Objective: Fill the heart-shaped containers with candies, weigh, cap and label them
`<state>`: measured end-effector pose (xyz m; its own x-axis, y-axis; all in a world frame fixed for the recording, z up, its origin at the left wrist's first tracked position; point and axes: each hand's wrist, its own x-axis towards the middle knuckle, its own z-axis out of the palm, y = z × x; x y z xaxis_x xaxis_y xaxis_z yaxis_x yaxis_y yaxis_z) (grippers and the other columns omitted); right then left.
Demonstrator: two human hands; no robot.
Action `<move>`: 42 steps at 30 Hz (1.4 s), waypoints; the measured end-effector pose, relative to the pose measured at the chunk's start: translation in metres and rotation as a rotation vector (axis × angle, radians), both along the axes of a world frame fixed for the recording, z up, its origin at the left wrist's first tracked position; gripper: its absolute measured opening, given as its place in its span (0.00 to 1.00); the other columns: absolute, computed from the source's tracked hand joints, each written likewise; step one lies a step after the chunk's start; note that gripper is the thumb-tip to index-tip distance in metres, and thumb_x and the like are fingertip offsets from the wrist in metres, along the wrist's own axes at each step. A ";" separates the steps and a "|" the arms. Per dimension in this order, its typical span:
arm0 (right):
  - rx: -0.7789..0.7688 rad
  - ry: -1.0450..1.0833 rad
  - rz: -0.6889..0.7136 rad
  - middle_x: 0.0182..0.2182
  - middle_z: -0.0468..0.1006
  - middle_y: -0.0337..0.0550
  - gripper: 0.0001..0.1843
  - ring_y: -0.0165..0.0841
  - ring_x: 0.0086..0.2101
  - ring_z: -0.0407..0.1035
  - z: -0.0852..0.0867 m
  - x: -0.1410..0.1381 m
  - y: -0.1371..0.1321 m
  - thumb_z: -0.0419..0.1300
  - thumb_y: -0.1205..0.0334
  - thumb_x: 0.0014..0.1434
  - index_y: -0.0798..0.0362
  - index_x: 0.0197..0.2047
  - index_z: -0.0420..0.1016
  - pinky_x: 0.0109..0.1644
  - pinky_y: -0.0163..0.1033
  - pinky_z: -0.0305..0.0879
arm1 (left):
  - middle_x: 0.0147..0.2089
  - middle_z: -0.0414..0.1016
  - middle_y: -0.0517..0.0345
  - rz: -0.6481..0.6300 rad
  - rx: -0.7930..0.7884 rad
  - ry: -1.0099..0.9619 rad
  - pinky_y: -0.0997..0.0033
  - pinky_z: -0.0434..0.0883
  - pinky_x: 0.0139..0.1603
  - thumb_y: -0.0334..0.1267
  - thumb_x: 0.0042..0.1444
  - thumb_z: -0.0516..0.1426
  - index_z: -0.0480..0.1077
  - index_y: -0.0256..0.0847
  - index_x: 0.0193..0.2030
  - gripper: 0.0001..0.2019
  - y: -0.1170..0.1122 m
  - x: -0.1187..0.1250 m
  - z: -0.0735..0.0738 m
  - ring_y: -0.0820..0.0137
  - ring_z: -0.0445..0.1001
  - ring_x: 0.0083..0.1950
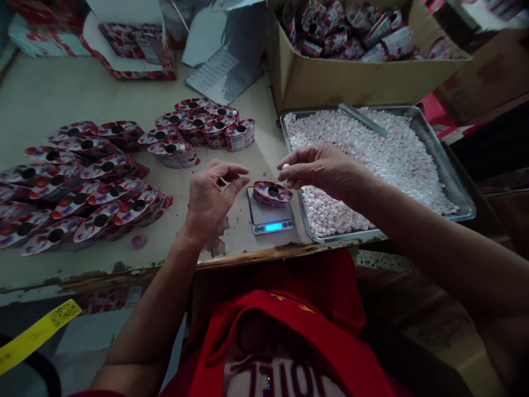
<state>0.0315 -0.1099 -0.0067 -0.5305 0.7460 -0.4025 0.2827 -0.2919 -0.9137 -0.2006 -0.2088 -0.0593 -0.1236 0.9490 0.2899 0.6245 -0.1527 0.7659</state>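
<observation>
A small red heart-shaped container (273, 193) with a round hole in its top sits on a little digital scale (270, 217) with a lit blue display. My right hand (320, 167) hovers just right of it, fingers pinched on a small white candy at its tip. My left hand (215, 194) is left of the scale, fingers curled with thumb and forefinger close together; whether it holds anything is hidden. A metal tray (442, 160) full of small pink and white candies lies under my right wrist.
Several red containers lie in rows at the left (78, 187) and in a cluster behind the scale (198, 129). A cardboard box (355, 77) of more containers stands behind the tray. A pink cap (138, 241) lies near the worn table edge (248, 256).
</observation>
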 end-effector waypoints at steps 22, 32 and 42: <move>0.083 0.057 0.000 0.25 0.83 0.43 0.16 0.29 0.24 0.73 -0.019 -0.009 -0.011 0.82 0.58 0.41 0.54 0.32 0.86 0.30 0.36 0.73 | 0.47 0.81 0.55 0.048 0.020 0.115 0.62 0.76 0.55 0.36 0.58 0.69 0.79 0.43 0.50 0.13 -0.009 0.002 0.017 0.65 0.78 0.47; 0.351 -0.200 0.159 0.19 0.78 0.38 0.11 0.28 0.22 0.69 -0.012 -0.009 -0.012 0.78 0.58 0.45 0.52 0.33 0.90 0.25 0.34 0.64 | 0.51 0.81 0.51 -0.031 -0.067 0.187 0.55 0.74 0.60 0.36 0.56 0.71 0.79 0.43 0.54 0.19 -0.005 0.006 0.007 0.59 0.78 0.52; -0.003 0.056 -0.043 0.27 0.80 0.42 0.12 0.30 0.26 0.69 -0.003 -0.004 0.034 0.74 0.59 0.44 0.52 0.31 0.79 0.32 0.36 0.67 | 0.63 0.75 0.45 -0.434 -0.164 0.427 0.53 0.72 0.64 0.39 0.51 0.74 0.73 0.43 0.63 0.32 0.027 0.035 -0.007 0.53 0.72 0.63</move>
<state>0.0271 -0.0760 -0.0093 -0.5196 0.7676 -0.3752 0.2178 -0.3057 -0.9269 -0.1652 -0.1822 -0.0660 0.3771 0.9231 0.0755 0.7878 -0.3625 0.4980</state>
